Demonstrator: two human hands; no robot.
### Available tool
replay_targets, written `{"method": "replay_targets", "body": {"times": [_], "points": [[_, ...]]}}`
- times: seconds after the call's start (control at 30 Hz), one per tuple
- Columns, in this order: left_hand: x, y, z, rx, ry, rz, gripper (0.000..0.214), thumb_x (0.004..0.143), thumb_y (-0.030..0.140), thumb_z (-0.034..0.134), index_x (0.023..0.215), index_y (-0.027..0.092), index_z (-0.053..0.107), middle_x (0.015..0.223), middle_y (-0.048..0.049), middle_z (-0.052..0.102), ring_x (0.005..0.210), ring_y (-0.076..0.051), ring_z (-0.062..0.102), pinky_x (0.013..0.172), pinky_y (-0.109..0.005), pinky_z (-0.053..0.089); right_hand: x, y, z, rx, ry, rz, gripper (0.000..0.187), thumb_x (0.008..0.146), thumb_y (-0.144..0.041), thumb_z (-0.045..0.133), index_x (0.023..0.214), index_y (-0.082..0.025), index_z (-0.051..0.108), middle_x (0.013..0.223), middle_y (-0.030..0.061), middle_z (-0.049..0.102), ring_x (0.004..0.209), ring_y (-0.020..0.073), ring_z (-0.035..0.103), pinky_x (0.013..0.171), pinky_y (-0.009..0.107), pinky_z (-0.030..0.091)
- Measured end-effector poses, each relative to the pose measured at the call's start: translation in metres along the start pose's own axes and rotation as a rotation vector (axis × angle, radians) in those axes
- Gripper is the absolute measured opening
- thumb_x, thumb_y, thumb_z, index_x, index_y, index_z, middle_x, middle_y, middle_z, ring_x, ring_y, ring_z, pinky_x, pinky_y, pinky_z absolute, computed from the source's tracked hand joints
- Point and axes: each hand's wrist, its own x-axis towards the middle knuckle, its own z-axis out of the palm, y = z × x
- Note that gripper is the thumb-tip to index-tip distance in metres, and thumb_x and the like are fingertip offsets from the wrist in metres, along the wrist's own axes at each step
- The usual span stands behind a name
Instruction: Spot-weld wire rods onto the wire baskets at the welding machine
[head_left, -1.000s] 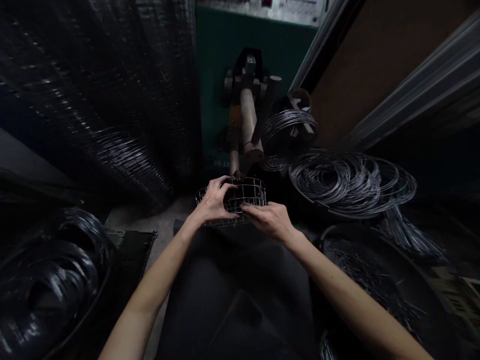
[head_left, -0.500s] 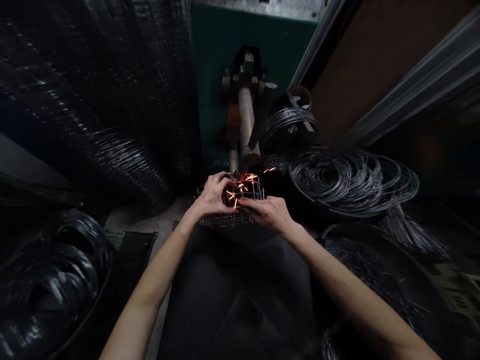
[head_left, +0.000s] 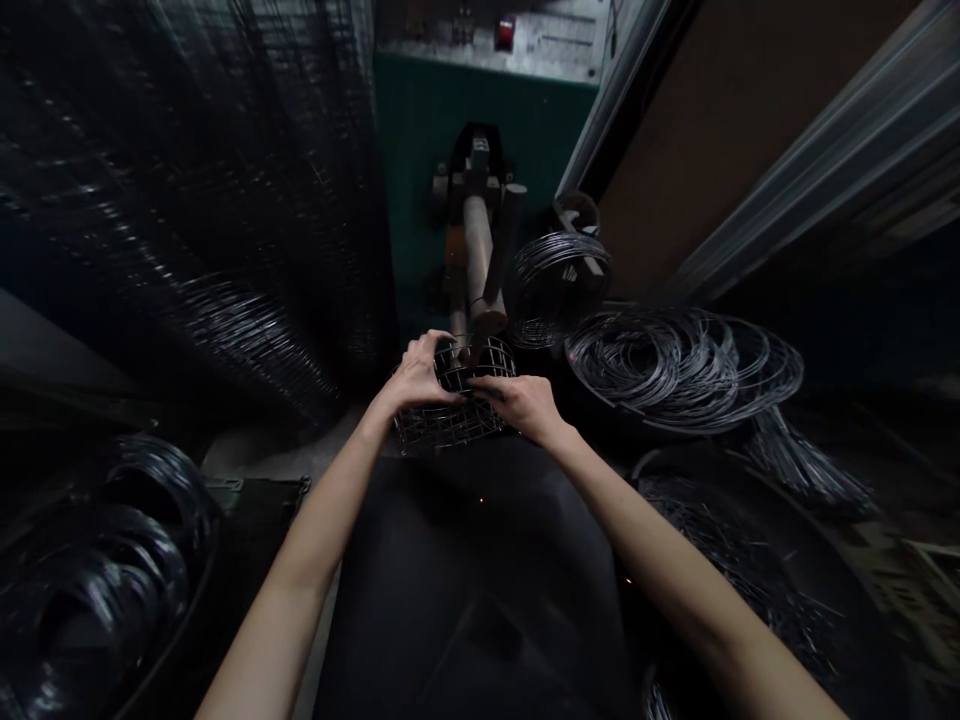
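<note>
A round wire basket [head_left: 450,425] of metal mesh sits at the tip of a spot welding machine's arms [head_left: 480,250]. My left hand [head_left: 420,378] is closed around the basket's left rim, thumb toward me and fingers on the far side. On the right of the rim, my right hand [head_left: 525,402] pinches the wire near the welder's tips, fingers pointing left. The lower welder arm reaches into the basket's opening. Exactly where the tips meet the wire is too dark to make out.
Wire coils [head_left: 675,365] lie on the right, with a smaller coil [head_left: 559,275] beside the welder. Below them, a dark tub [head_left: 817,560] holds cut wire pieces. Stacked mesh [head_left: 247,320] stands at left, above more rings [head_left: 112,570]. A control panel [head_left: 555,45] tops the green machine.
The bright orange sparks at the welder's tips have died away, leaving a few small glowing specks. Both hands keep hold of the basket. The view has tilted up slightly.
</note>
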Motion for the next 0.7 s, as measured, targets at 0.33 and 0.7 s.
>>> {"method": "replay_targets", "body": {"times": [0.33, 0.7], "points": [[0.005, -0.006, 0.003, -0.053, 0.046, 0.002, 0.093, 0.046, 0.037, 0.089, 0.123, 0.024, 0.038, 0.116, -0.0074, 0.05, 0.109, -0.031, 0.048, 0.094, -0.046, 0.043, -0.009, 0.007, 0.012, 0.139, 0.213, 0.185, 0.016, 0.088, -0.037, 0.06, 0.09, -0.025, 0.071, 0.095, 0.0015, 0.066, 0.073, 0.0122, 0.06, 0.052, 0.022, 0.033], [0.036, -0.016, 0.002, -0.079, 0.038, 0.038, 0.094, 0.046, 0.036, 0.089, 0.124, 0.021, 0.04, 0.125, -0.0098, 0.05, 0.115, -0.033, 0.049, 0.1, -0.049, 0.039, 0.025, 0.018, 0.013, 0.241, 0.178, 0.231, 0.017, 0.085, -0.039, 0.062, 0.091, -0.026, 0.07, 0.087, 0.0008, 0.063, 0.073, 0.0145, 0.058, 0.056, 0.024, 0.036]]}}
